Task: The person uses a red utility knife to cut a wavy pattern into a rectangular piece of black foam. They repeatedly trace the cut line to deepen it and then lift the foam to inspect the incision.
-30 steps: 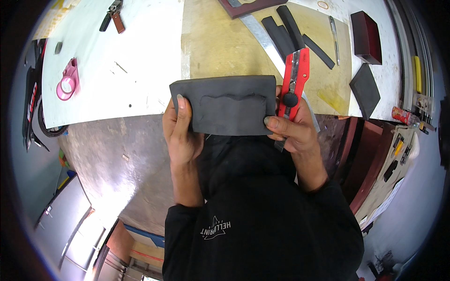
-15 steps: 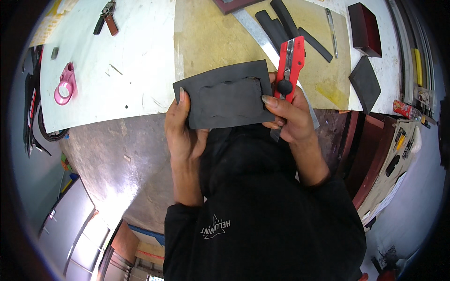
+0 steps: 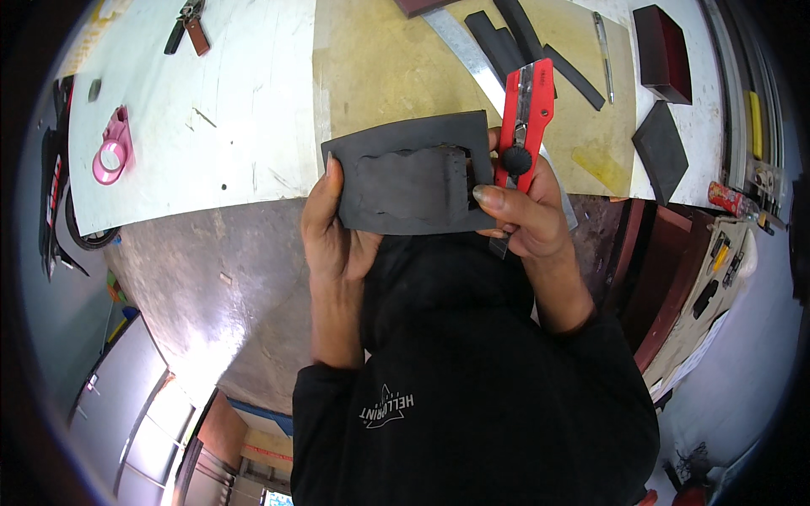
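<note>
Between my two hands is a black foam sheet (image 3: pixel 405 131) with a wavy-edged rectangular cut in its middle. The cut-out piece (image 3: pixel 409 185) sits inside, its right end standing off from the sheet so a dark gap shows. My left hand (image 3: pixel 329 223) grips the sheet's left edge, thumb on top and fingers hidden beneath. My right hand (image 3: pixel 531 211) pinches the right edge, its thumb by the gap. That same hand also holds a red utility knife (image 3: pixel 527 118) with a black knob, handle pointing away; its blade end shows below the fingers.
Black foam strips (image 3: pixel 498 51) and a steel ruler (image 3: pixel 464 51) lie on the yellowish cutting mat (image 3: pixel 380 67). To the right are a pen (image 3: pixel 602 55), a dark red box (image 3: pixel 662 55) and a black foam block (image 3: pixel 661 152). Leftward lie a pink tape dispenser (image 3: pixel 114 152) and a hand tool (image 3: pixel 190 29).
A dark gap has opened at the right end of the cut-out piece, which has lifted or shifted there. The sheet and both hands sit slightly farther right.
</note>
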Demonstrator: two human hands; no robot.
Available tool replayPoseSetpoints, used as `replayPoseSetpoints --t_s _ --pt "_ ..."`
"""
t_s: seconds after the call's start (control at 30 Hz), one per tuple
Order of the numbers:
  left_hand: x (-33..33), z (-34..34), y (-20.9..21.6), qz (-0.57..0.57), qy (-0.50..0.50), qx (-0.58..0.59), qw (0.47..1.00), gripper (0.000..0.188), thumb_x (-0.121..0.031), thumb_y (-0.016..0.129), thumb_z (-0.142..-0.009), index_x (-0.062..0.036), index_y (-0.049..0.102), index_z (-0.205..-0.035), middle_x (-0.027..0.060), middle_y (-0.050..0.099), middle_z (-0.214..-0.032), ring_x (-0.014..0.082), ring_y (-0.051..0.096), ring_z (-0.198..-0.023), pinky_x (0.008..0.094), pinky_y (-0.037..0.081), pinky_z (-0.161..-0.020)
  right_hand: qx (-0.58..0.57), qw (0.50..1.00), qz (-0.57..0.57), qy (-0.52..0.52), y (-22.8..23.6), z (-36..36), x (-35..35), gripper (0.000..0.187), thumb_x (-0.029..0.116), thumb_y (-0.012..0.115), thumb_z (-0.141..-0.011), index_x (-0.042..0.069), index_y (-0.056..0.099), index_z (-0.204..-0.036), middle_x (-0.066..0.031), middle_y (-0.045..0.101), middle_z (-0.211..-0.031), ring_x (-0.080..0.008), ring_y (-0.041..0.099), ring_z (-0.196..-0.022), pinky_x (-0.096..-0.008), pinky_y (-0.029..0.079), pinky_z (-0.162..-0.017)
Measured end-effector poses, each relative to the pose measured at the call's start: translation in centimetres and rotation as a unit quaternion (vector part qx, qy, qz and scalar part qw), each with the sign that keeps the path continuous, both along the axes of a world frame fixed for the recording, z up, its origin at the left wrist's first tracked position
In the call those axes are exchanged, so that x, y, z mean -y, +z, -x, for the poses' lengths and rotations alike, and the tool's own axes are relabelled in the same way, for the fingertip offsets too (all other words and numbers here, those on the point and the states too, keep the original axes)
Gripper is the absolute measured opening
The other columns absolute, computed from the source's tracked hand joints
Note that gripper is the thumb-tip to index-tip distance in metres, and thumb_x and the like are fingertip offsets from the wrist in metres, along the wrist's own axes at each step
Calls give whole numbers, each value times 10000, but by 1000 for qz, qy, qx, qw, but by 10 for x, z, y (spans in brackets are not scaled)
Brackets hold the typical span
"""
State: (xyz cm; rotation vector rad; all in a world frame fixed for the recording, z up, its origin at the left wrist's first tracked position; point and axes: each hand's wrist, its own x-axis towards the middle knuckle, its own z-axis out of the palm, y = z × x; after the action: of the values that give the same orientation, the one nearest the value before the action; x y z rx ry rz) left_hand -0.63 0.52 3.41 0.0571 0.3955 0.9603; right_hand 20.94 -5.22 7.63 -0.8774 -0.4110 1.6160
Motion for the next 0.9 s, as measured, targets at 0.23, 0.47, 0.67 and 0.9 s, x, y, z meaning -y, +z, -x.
replayPoseSetpoints --t_s 0.23,0.47,0.67,0.9 --pt "2 -2 -11 -18 0 95 995 513 -284 355 -1139 91 420 -1483 260 526 -1489 357 558 -1362 496 473 -1140 69 994 -78 -25 -1 6 1 532 15 775 -831 -48 552 -1310 -85 677 -1039 -120 640 -881 -270 511 -800" --pt "2 -1 -12 -28 14 49 998 498 -282 387 -1134 89 449 -1459 246 569 -1445 346 581 -1336 482 480 -1130 81 994 -77 -21 -4 5 5 540 39 788 -830 -62 562 -1310 -106 682 -1098 -129 643 -986 -279 506 -883" --pt "-1 0 16 -66 42 -305 949 401 -284 520 -1098 48 568 -1317 210 681 -1230 277 695 -1110 397 573 -951 119 992 -43 -9 -6 -8 3 478 91 804 -859 -60 595 -1260 -27 649 -916 -67 583 -760 -229 446 -675" --pt "3 -6 25 -138 71 -417 896 343 -259 544 -1096 40 594 -1258 160 693 -1150 197 689 -1003 339 560 -884 353 934 45 26 -2 -9 -6 515 259 875 -865 -55 614 -1179 54 505 -765 -41 446 -638 -229 359 -569"
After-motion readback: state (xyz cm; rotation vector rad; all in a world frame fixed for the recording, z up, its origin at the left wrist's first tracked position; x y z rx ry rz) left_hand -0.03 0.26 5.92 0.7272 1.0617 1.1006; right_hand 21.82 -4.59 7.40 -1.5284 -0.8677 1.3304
